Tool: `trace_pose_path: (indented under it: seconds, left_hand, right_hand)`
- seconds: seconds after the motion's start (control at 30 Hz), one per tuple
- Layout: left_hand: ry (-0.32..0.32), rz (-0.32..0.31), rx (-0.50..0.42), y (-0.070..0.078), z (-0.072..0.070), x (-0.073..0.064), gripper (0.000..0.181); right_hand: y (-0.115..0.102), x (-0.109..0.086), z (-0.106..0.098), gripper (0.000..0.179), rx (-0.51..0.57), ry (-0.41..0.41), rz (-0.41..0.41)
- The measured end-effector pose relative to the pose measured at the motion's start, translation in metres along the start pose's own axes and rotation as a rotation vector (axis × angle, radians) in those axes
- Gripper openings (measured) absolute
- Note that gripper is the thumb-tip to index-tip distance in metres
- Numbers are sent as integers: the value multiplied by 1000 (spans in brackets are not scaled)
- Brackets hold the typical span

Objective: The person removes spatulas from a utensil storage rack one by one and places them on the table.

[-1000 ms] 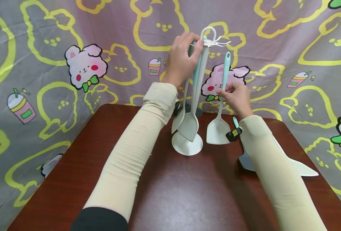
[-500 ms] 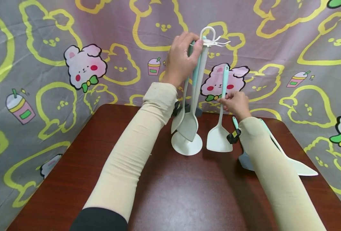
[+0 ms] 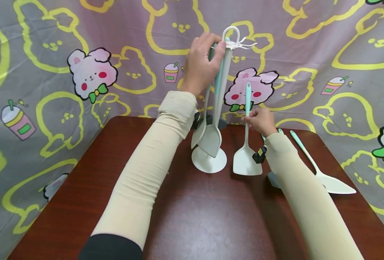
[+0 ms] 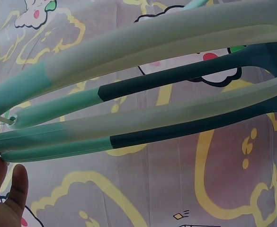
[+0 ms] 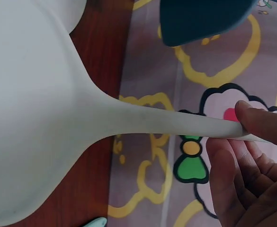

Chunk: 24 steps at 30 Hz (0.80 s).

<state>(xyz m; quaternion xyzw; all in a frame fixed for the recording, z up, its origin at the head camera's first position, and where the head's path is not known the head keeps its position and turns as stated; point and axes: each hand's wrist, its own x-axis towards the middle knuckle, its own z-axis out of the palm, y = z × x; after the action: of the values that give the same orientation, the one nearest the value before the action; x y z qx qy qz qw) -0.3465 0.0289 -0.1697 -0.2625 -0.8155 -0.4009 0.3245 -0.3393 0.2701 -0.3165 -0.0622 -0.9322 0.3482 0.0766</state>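
Note:
In the head view my left hand (image 3: 202, 63) grips the top of a white utensil stand (image 3: 209, 164) beside its hooks, among the handle ends. Several mint-handled utensils hang there, including a pale pointed turner (image 3: 210, 140). The left wrist view shows pale and dark utensil handles (image 4: 176, 75) side by side, with fingertips at the lower left. My right hand (image 3: 261, 120) pinches a white spatula (image 3: 246, 162) with a mint handle, held upright, blade down, right of the stand. In the right wrist view, thumb and fingers (image 5: 259, 118) close on the spatula's shaft (image 5: 176, 122).
On the brown table (image 3: 208, 216), right of the spatula, lie a white pointed turner (image 3: 335, 183) and a grey-headed utensil (image 3: 273, 179), partly hidden by my right sleeve. A patterned curtain (image 3: 130, 29) hangs behind and at both sides of the table.
My right hand has lowered with the spatula, its blade now nearer the table. My left hand has stayed at the top of the stand, and the head view has shifted slightly.

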Motion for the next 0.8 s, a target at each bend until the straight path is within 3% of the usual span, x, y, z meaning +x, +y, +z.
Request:
trace_pose_path:
  seconds: [0.4,0.8]
  left_hand:
    - [-4,7,11,1,-1,0,27]
    - [-8,3,18,1,1,1,28]
  right_hand:
    - [17,0,12,30,35,-92,72]
    - [40,1,20,28,1,-135,84]
